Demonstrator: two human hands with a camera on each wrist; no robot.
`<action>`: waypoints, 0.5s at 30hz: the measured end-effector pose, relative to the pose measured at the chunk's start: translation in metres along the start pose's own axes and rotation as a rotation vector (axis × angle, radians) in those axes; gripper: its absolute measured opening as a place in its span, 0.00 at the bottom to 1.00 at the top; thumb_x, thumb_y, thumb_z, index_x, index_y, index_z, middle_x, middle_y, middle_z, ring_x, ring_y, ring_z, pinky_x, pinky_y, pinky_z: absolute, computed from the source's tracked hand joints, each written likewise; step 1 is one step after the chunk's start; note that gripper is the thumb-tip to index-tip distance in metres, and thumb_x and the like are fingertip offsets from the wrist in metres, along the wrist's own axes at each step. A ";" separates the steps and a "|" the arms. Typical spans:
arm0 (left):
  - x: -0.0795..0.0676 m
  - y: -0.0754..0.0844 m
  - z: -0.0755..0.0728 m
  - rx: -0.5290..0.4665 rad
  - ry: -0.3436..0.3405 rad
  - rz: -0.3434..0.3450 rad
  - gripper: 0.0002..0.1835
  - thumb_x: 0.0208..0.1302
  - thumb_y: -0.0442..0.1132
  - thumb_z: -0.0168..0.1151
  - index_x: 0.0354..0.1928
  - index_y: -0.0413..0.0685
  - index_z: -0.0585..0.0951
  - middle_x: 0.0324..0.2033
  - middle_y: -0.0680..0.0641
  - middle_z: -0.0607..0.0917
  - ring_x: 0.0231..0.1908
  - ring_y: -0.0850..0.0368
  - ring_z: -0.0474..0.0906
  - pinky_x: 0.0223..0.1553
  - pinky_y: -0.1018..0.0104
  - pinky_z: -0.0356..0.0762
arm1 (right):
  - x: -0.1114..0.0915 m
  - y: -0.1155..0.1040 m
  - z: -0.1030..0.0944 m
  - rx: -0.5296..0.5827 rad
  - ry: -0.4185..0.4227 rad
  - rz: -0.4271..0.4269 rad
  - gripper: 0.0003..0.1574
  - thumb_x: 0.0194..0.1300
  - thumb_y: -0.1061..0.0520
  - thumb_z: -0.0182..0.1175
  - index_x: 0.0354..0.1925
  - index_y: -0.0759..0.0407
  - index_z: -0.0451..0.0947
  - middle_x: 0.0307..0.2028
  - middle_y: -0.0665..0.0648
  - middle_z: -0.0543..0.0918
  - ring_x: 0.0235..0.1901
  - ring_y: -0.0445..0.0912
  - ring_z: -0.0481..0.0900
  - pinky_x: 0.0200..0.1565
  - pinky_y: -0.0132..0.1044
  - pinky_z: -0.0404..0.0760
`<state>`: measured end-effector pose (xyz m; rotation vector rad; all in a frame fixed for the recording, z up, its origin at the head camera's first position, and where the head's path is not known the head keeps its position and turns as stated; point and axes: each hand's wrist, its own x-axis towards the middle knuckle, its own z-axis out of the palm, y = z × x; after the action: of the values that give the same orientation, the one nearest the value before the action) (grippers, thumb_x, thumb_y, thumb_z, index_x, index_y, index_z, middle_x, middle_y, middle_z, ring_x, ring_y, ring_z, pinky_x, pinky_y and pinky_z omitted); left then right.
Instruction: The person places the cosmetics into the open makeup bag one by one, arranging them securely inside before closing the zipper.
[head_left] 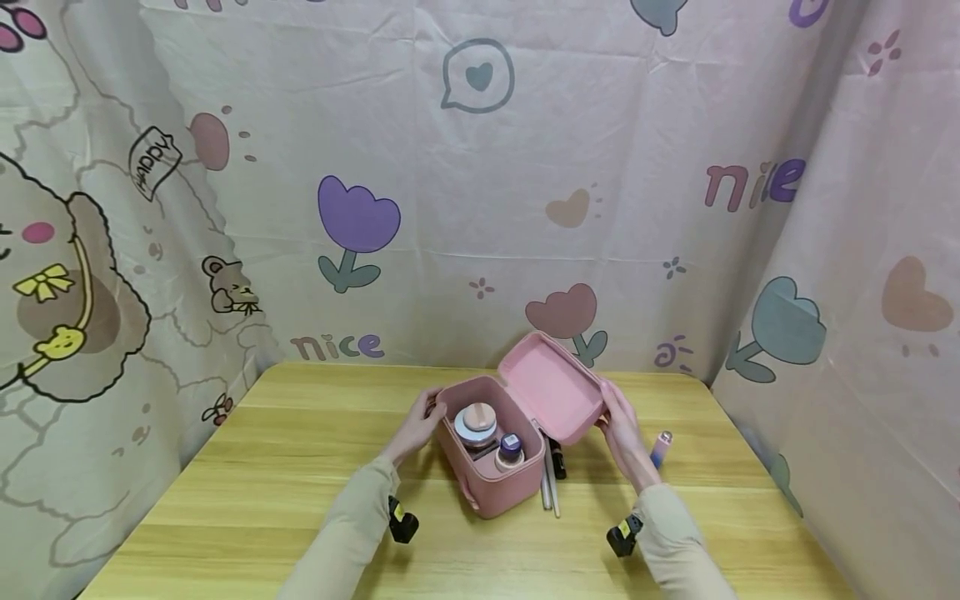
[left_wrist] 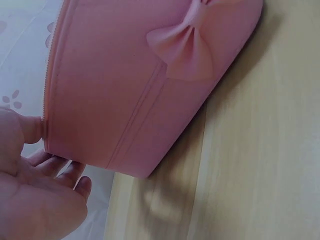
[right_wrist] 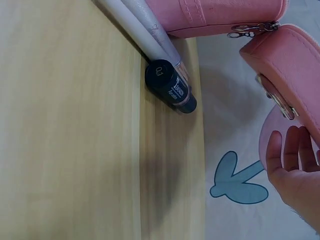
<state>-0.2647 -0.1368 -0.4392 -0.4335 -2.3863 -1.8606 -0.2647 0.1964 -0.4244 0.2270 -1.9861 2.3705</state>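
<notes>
A pink zippered cosmetic case [head_left: 491, 497] stands on the table with its lid [head_left: 553, 390] raised to the right. My left hand [head_left: 420, 423] grips the case at its far left corner; in the left wrist view the thumb is at the zipper edge and the fingers lie behind the wall, near a pink bow [left_wrist: 187, 47]. At the lid's outer edge, my right hand [head_left: 624, 429] holds it between thumb and fingers. Inside the case lie a round compact [head_left: 467, 433] with a powder puff [head_left: 480, 416] on top and a jar with a dark purple lid [head_left: 511, 448].
Right of the case lie slim pale tubes [head_left: 550, 487] and a small black cosmetic bottle [right_wrist: 170, 87]. A pink-and-blue tube [head_left: 661, 448] stands beyond my right wrist. Printed curtains [head_left: 465, 208] close off the back and sides of the wooden table [head_left: 285, 475].
</notes>
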 end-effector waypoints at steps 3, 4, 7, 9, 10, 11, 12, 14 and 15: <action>-0.003 -0.002 -0.001 -0.020 0.002 0.000 0.23 0.67 0.31 0.42 0.60 0.26 0.54 0.61 0.25 0.57 0.63 0.34 0.51 0.65 0.46 0.49 | 0.005 0.001 0.002 0.004 0.021 0.011 0.32 0.68 0.41 0.38 0.64 0.55 0.55 0.54 0.51 0.66 0.46 0.39 0.69 0.45 0.31 0.69; -0.004 -0.003 -0.001 -0.026 0.004 -0.001 0.23 0.67 0.31 0.42 0.60 0.25 0.54 0.61 0.25 0.57 0.64 0.33 0.51 0.65 0.46 0.48 | 0.007 0.002 0.002 0.004 0.029 0.015 0.32 0.68 0.40 0.38 0.64 0.55 0.55 0.54 0.51 0.67 0.46 0.39 0.69 0.45 0.32 0.69; -0.005 -0.012 -0.002 -0.035 0.018 0.016 0.24 0.66 0.32 0.44 0.60 0.26 0.54 0.61 0.25 0.57 0.64 0.33 0.50 0.65 0.46 0.48 | 0.012 0.002 0.005 0.002 0.047 0.023 0.32 0.68 0.40 0.37 0.63 0.54 0.56 0.53 0.51 0.68 0.46 0.40 0.70 0.46 0.33 0.70; -0.008 -0.012 -0.002 -0.049 0.025 0.022 0.24 0.66 0.32 0.44 0.60 0.26 0.54 0.61 0.25 0.57 0.64 0.33 0.50 0.65 0.46 0.48 | 0.016 0.003 0.007 0.006 0.058 0.027 0.32 0.68 0.40 0.37 0.63 0.55 0.57 0.52 0.52 0.69 0.45 0.41 0.70 0.45 0.33 0.70; -0.010 -0.012 -0.002 -0.054 0.030 0.021 0.24 0.66 0.32 0.45 0.60 0.27 0.54 0.61 0.25 0.57 0.64 0.33 0.50 0.65 0.46 0.47 | 0.018 0.003 0.008 0.011 0.064 0.029 0.31 0.68 0.41 0.38 0.63 0.55 0.57 0.51 0.52 0.69 0.45 0.41 0.70 0.45 0.33 0.70; -0.012 -0.012 -0.002 -0.056 0.034 0.017 0.24 0.66 0.33 0.45 0.60 0.27 0.54 0.61 0.25 0.57 0.64 0.34 0.50 0.65 0.46 0.47 | 0.020 0.003 0.009 0.014 0.070 0.030 0.31 0.68 0.40 0.38 0.62 0.55 0.57 0.50 0.52 0.70 0.44 0.41 0.70 0.44 0.33 0.70; -0.013 -0.012 -0.002 -0.060 0.040 0.009 0.25 0.66 0.33 0.45 0.60 0.28 0.54 0.61 0.26 0.57 0.64 0.34 0.50 0.65 0.46 0.47 | 0.021 0.003 0.010 0.018 0.076 0.032 0.32 0.67 0.40 0.38 0.62 0.55 0.58 0.49 0.51 0.70 0.44 0.42 0.70 0.44 0.33 0.70; -0.016 -0.012 -0.002 -0.064 0.047 0.009 0.25 0.66 0.34 0.45 0.60 0.29 0.54 0.62 0.27 0.57 0.64 0.35 0.50 0.66 0.46 0.46 | 0.025 0.004 0.011 0.026 0.090 0.042 0.32 0.67 0.39 0.38 0.62 0.55 0.58 0.48 0.51 0.71 0.43 0.41 0.70 0.44 0.33 0.70; -0.017 -0.012 -0.002 -0.066 0.051 0.008 0.25 0.66 0.34 0.45 0.60 0.29 0.54 0.62 0.27 0.57 0.65 0.35 0.50 0.66 0.46 0.46 | 0.027 0.004 0.012 0.026 0.099 0.047 0.33 0.66 0.38 0.39 0.62 0.54 0.59 0.47 0.51 0.71 0.43 0.41 0.70 0.44 0.33 0.69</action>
<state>-0.2514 -0.1440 -0.4539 -0.3954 -2.2929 -1.9276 -0.2911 0.1823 -0.4222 0.0630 -1.9381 2.3862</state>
